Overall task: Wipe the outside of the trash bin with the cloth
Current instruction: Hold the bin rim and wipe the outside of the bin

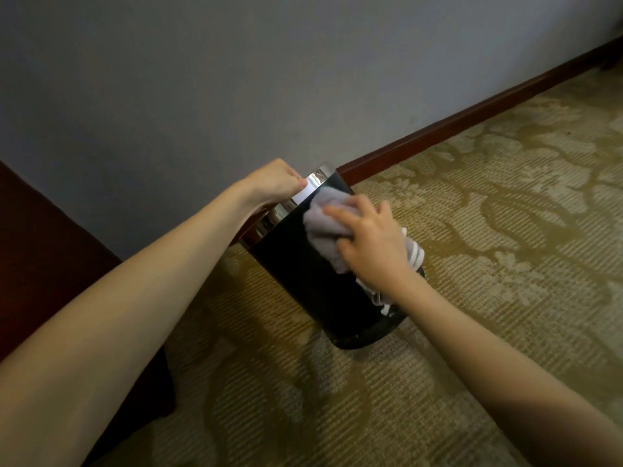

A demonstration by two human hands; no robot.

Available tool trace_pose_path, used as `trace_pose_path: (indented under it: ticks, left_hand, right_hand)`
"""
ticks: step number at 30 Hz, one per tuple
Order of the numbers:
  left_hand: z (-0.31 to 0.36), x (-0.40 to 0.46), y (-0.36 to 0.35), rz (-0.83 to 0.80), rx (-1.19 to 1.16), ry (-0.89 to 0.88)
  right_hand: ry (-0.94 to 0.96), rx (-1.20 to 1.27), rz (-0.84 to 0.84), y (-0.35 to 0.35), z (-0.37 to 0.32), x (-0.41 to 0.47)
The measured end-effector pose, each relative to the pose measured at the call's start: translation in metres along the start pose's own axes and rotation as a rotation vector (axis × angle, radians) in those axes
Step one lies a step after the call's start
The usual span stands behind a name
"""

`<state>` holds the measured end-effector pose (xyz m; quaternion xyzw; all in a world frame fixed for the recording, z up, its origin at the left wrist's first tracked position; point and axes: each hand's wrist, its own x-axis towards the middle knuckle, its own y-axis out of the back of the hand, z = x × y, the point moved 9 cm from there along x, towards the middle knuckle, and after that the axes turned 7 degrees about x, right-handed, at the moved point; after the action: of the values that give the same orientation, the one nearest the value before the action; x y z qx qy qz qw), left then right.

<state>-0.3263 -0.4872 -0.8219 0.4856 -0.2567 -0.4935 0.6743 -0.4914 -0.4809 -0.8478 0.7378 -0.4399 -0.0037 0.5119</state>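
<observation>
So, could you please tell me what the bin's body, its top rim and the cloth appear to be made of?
The trash bin body looks like glossy black plastic or lacquered metal; its smooth sheen leaves that open. The rim band appears to be polished metal, given its mirror-like reflections. The cloth looks like soft, pale woven or terry fabric, bunched in folds under the right hand.

My left arm stretched forward and bare, my left hand [274, 180] curled into a closed grip at its far end, knuckles up, my right arm reaching in from lower right, my right hand [371, 239] palm down, fingers [340, 212] spread, pressing flat
</observation>
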Motion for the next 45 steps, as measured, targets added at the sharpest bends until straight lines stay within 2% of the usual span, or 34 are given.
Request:
trace_pose_path:
  ticks: [3, 5, 7, 12, 15, 17, 23, 27, 29, 31, 34, 38, 41, 45]
  left_hand:
    - [-0.002, 0.002, 0.000, 0.002, -0.015, 0.021]
    - [-0.001, 0.002, -0.001, -0.011, -0.018, 0.015]
    - [0.002, 0.004, -0.002, -0.021, -0.019, 0.011]
    - [0.001, 0.001, 0.000, -0.027, -0.004, 0.024]
    - [0.004, -0.003, -0.004, -0.043, -0.007, -0.017]
    - [0.007, -0.006, -0.006, -0.058, -0.005, -0.040]
    - [0.009, -0.007, -0.007, -0.046, -0.054, -0.072]
    - [0.011, -0.007, -0.009, -0.052, -0.054, -0.095]
    - [0.010, -0.007, -0.008, -0.044, -0.043, -0.096]
    - [0.005, -0.009, -0.007, -0.029, -0.040, -0.078]
    - [-0.006, -0.014, -0.006, -0.032, -0.068, -0.064]
    - [-0.016, -0.024, -0.009, -0.055, -0.113, -0.078]
    - [-0.020, -0.034, -0.009, -0.068, -0.132, -0.088]
    - [-0.034, -0.052, -0.015, -0.163, -0.132, -0.075]
  right_hand:
    - [-0.236, 0.141, 0.036, 0.007, 0.044, 0.009]
    - [-0.237, 0.060, 0.050, 0.012, 0.041, 0.005]
    - [-0.101, -0.120, 0.038, 0.009, 0.014, -0.004]
    - [0.294, -0.346, -0.065, -0.029, -0.059, -0.045]
    - [0.531, -0.505, -0.301, -0.079, -0.091, -0.084]
    - [0.562, -0.519, -0.426, -0.096, -0.096, -0.097]
    - [0.372, -0.203, -0.213, -0.041, -0.070, -0.057]
    - [0.233, -0.091, -0.062, -0.007, -0.033, -0.039]
    - [0.116, 0.015, 0.029, 0.006, -0.005, -0.034]
    - [-0.081, 0.187, 0.089, 0.011, 0.034, -0.027]
    - [-0.365, 0.424, 0.048, 0.004, 0.089, -0.019]
    - [-0.583, 0.612, -0.097, -0.008, 0.123, -0.015]
    - [-0.582, 0.576, -0.133, -0.010, 0.114, -0.016]
    - [-0.353, 0.404, -0.089, -0.007, 0.063, -0.027]
